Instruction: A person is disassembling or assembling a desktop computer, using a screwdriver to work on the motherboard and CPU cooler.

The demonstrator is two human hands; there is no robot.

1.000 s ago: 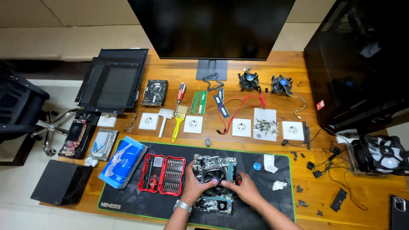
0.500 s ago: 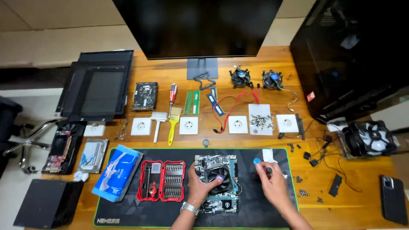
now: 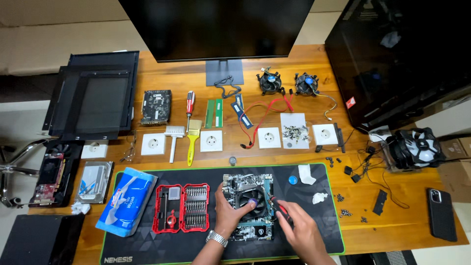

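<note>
A computer motherboard [image 3: 241, 184] with a round black cooler fan [image 3: 251, 200] lies on the black desk mat [image 3: 324, 221]. My left hand [image 3: 227, 210] rests on the board's left side, fingers on the fan, a metal watch on the wrist. My right hand [image 3: 299, 228] holds a small red-and-black screwdriver [image 3: 278, 206] whose tip points at the board's right edge.
A red screwdriver-bit case [image 3: 179, 207] and a blue wipes pack [image 3: 125, 200] lie left of the board. Loose screws [image 3: 343, 212], a phone [image 3: 441, 213], a fan [image 3: 414, 147], white sockets, brushes, RAM sticks, two coolers, a monitor stand and a black PC case [image 3: 392, 59] sit around.
My right hand went to the right of the mat, then came back to the board's right edge with a screwdriver in it. The camera moved in closer.
</note>
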